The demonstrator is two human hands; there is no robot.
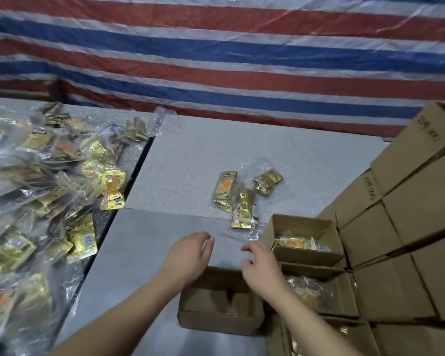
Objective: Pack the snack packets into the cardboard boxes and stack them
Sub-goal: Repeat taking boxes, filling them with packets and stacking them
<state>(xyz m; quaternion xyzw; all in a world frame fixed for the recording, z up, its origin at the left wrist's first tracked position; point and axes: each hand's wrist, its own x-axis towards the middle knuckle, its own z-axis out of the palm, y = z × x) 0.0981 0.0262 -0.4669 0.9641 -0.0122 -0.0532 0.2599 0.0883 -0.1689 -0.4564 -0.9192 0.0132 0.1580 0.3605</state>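
An open cardboard box (220, 304) stands on the grey counter (149, 253), and it is the landmark here. Its inside looks empty; only its folded brown flaps show.

Both hands reach over the far edge of this box. The left hand (188, 255) hovers just beyond the far left corner, fingers loosely curled, holding nothing. The right hand (261, 265) hovers over the far right corner, fingers also relaxed and a little bent, grasping nothing. A thin piece of clear plastic (231, 237) lies on the counter just beyond the fingertips; I cannot tell if a finger touches it.

Farther beyond the box, a small group of gold snack packets (238, 199) lies in a clear bag on the counter. Far to the left of the box, a big pile of bagged packets (36, 188) covers the darker counter surface.

Just to the right of the box stands a second open box (303, 237) with packets inside, resting on other open boxes. Beyond these, to the right, closed cartons (409, 227) are stacked high. Behind the counter hangs a red, blue and white striped tarpaulin (216, 60).
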